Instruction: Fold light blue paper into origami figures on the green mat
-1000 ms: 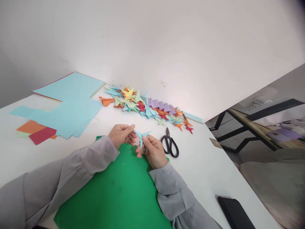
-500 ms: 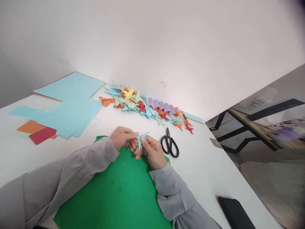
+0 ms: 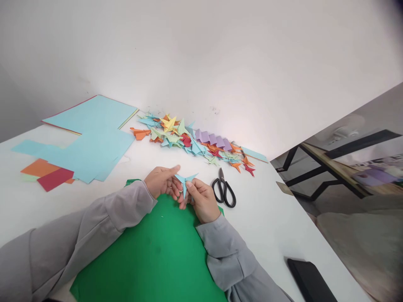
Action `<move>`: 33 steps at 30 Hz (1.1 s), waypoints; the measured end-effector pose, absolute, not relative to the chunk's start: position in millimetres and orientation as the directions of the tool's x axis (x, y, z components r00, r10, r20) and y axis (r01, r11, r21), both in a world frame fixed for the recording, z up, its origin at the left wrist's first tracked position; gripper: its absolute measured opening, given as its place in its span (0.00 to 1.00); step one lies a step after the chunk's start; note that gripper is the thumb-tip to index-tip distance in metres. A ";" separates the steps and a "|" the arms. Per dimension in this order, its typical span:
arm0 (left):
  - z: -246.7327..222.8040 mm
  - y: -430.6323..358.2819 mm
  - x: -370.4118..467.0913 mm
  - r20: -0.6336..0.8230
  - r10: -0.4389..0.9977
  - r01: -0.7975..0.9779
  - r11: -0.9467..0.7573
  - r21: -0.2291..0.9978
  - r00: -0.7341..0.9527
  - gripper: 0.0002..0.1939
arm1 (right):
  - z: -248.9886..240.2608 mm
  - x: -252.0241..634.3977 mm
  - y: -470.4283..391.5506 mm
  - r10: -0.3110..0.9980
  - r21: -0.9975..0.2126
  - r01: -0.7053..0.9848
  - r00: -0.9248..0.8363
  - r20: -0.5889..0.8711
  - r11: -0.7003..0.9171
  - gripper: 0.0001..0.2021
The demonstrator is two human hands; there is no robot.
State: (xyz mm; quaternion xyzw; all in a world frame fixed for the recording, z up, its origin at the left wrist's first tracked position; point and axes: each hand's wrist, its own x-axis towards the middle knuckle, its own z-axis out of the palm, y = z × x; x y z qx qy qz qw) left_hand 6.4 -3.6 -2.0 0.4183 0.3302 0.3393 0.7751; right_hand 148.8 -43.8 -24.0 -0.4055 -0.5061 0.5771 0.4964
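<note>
A small folded light-blue paper piece [image 3: 184, 181] with pointed arms is pinched between the thumb and fingers of my right hand [image 3: 202, 198]. On its left side is my left hand [image 3: 163, 182], its thumb raised apart from the curled fingers, which are close to the paper's lower left. Whether those fingertips touch the paper cannot be made out. Both hands are above the top part of a green sheet [image 3: 151, 251]. Black-handled scissors [image 3: 224, 188] lie just right of my right hand.
Folded paper shapes [image 3: 170, 123] in many colours lie along the wall, with a purple pleated strip [image 3: 213, 139]. Light-blue sheets [image 3: 91, 155] and orange and red pieces [image 3: 56, 179] lie at the left. A black object [image 3: 310, 279] rests near the right table edge.
My left thumb has lifted off the blue paper, so its left arm now shows. My right hand keeps its grip in the same place.
</note>
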 end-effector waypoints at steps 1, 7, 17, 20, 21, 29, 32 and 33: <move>-2.6 -4.1 6.7 -0.217 0.815 -0.244 0.396 0.885 0.537 0.22 | -23.0 148.4 -44.2 0.982 -0.988 -0.153 -0.185 0.032 0.003 0.16; -6.4 -5.8 6.9 -0.158 0.838 -0.216 0.310 0.926 0.522 0.19 | -20.1 147.2 -45.9 0.975 -0.993 -0.117 -0.221 0.021 -0.005 0.17; -6.1 -5.7 5.3 -0.167 0.846 -0.186 0.296 0.937 0.507 0.17 | -18.9 147.4 -47.0 0.977 -0.995 -0.102 -0.208 0.039 0.018 0.16; -5.7 -6.4 5.0 -0.154 0.872 -0.151 0.249 0.956 0.465 0.16 | -18.8 147.3 -46.9 0.978 -0.994 -0.107 -0.205 0.046 0.024 0.16; -5.7 -6.5 4.9 -0.149 0.882 -0.146 0.236 0.961 0.447 0.16 | -18.9 147.3 -46.8 0.977 -0.994 -0.109 -0.207 0.048 0.026 0.16; -8.2 -4.7 5.6 -0.155 0.873 -0.213 0.279 0.936 0.463 0.18 | -19.7 146.9 -45.8 0.977 -0.990 -0.139 -0.204 0.055 0.026 0.15; -9.1 -3.8 6.2 -0.196 0.849 -0.246 0.351 0.903 0.491 0.20 | -20.1 147.2 -45.5 0.981 -0.989 -0.147 -0.186 0.061 0.034 0.15; -9.4 -3.8 6.4 -0.207 0.848 -0.251 0.363 0.897 0.488 0.20 | -20.2 147.4 -45.4 0.982 -0.989 -0.145 -0.180 0.062 0.036 0.15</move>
